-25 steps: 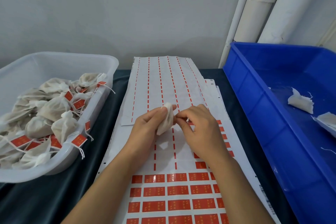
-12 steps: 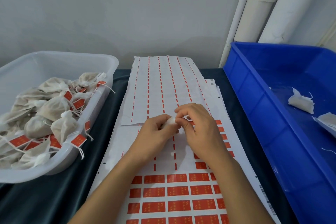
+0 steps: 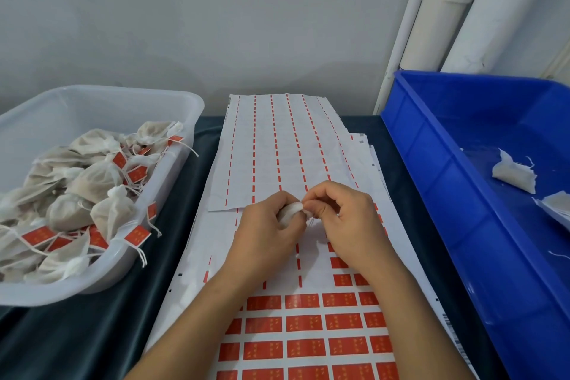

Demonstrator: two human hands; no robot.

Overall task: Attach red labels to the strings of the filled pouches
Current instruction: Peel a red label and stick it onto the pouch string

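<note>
Along the tabletop's left edge: clear tub (image 3: 172,120) heaped with labelled pouches (image 3: 95,182). Mid-tabletop, over label sheets (image 3: 308,324): left hand (image 3: 271,234) with grip curled round a white pouch (image 3: 291,211); right hand (image 3: 345,219) with grip pinching its string (image 3: 311,220). Along the right edge: blue bin (image 3: 431,182) holding unlabelled pouches (image 3: 513,174).

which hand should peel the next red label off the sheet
Probably the right hand. It only pinches the string end beside the pouch, and the nearest red labels lie just under it. The left hand grips the pouch itself.
</note>
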